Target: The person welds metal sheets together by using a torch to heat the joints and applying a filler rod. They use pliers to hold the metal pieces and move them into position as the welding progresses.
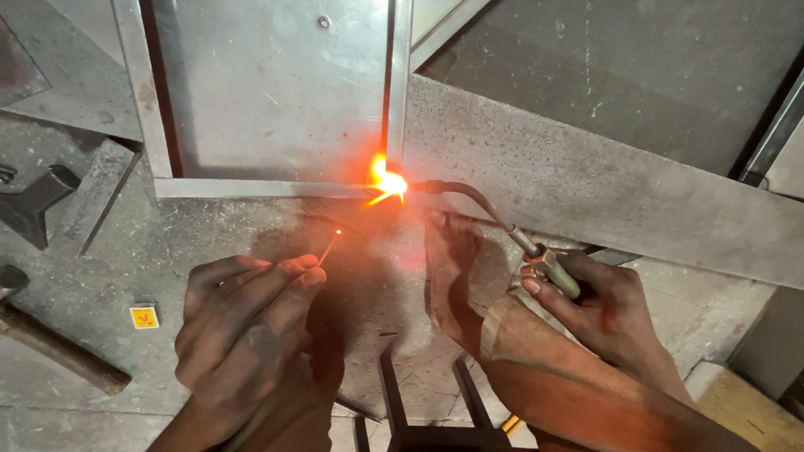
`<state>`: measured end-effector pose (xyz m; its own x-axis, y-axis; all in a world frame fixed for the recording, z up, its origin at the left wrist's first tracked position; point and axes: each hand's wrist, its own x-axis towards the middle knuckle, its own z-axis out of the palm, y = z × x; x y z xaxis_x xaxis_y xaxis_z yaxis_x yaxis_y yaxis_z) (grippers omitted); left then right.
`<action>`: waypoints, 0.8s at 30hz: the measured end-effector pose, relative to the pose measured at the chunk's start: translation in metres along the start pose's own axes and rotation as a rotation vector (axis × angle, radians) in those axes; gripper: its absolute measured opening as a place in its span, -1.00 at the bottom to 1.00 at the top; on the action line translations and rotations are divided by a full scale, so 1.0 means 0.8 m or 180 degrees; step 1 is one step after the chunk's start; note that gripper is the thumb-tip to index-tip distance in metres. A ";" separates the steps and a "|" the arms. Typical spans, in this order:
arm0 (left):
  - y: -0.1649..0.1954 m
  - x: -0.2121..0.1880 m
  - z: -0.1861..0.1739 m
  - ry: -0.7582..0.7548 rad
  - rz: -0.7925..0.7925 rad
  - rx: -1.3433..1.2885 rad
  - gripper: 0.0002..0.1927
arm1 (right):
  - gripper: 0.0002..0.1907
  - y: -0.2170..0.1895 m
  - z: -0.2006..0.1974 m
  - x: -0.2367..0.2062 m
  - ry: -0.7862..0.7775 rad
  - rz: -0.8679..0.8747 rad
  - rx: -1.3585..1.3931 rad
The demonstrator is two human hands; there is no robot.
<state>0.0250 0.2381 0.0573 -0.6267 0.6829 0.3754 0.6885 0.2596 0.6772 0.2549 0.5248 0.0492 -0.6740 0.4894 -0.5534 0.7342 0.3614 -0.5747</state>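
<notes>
Thin filler rod with a glowing orange tip [329,248]: pinched between the thumb and forefinger of my left hand [243,322], whose other fingers curl in beneath; the tip points far and to the right, toward the flame but short of it. Bright orange-white flame [387,182]: burning at the corner where the flat grey sheet-metal frame [268,100] meets its near horizontal rail, lighting the metal around it. Curved dark metal torch with a brass collar and green grip [502,224]: its nozzle reaches left into the flame; my right hand [599,305] is closed around the green grip at the near end. My bare foot [452,272], with a rolled tan trouser cuff above it, rests on the grey concrete floor [251,226] between the two hands, its toes near the rail. A broad grey metal strip [603,184] slants away to the right behind the torch. Far left on the floor: a small yellow matchbox [144,317], a wooden-handled hammer [59,347], and a dark angular metal block [38,201].
</notes>
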 end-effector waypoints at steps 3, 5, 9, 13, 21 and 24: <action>0.001 -0.001 0.004 0.0076 -0.0161 -0.0026 -0.75 | -0.71 0.005 0.001 0.001 0.0038 -0.0022 0.0159; 0.001 -0.002 0.004 0.0095 -0.0235 -0.0069 -0.76 | -0.68 0.009 -0.002 0.003 0.0127 -0.0213 0.0007; 0.006 -0.007 -0.010 -0.0078 -0.0277 -0.0112 -0.73 | -0.74 0.013 -0.015 -0.001 0.0313 -0.0327 -0.0200; 0.016 -0.021 -0.024 -0.0081 -0.0217 0.0072 -0.73 | -0.69 0.013 -0.001 -0.001 0.0299 -0.0044 -0.0419; -0.004 -0.051 -0.004 0.0260 0.0270 0.0559 -0.72 | -0.67 0.008 0.024 -0.016 0.0300 -0.0717 -0.0013; -0.012 -0.054 0.005 0.0567 0.0360 0.0655 -0.73 | -0.72 0.004 0.029 -0.013 0.0034 -0.0641 0.0111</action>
<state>0.0472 0.2090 0.0324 -0.5835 0.5895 0.5586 0.8057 0.3340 0.4891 0.2629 0.5025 0.0392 -0.8058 0.4185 -0.4189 0.5814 0.4251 -0.6937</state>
